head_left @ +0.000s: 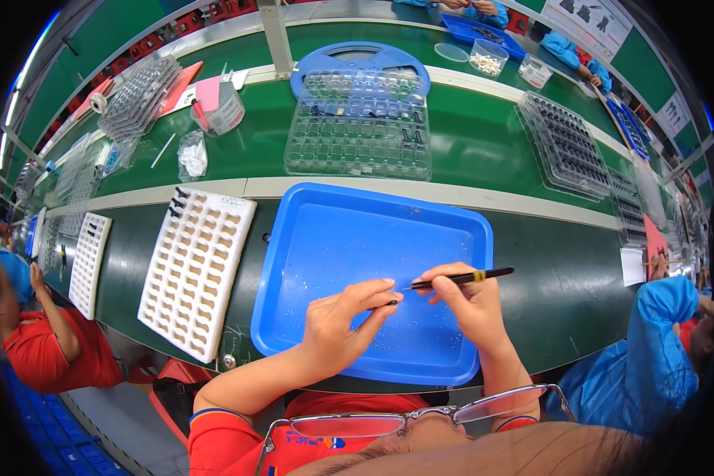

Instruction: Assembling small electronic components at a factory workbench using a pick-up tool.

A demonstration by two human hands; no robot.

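Observation:
Over the blue tray (373,361), my left hand (337,321) pinches a small black part (392,302) between thumb and fingertips. My right hand (472,309) is closed around a slim black pen-like tool (493,274) with a yellow band. The tool's thin tip points left, close to my left fingertips; whether it touches the small part I cannot tell. Fine pale specks lie scattered on the tray's floor. Left of the tray lies a white foam tray (194,274) with rows of shaped hollows, and a few black parts (178,200) sit at its far left corner.
Transparent blister trays (358,139) lie beyond the blue tray, before a round blue reel (361,59). Filled blister trays (567,143) are stacked at right. A small plastic bag (192,156) and a tub (224,111) stand far left. Co-workers sit on both sides, with a blue sleeve (650,333) at right.

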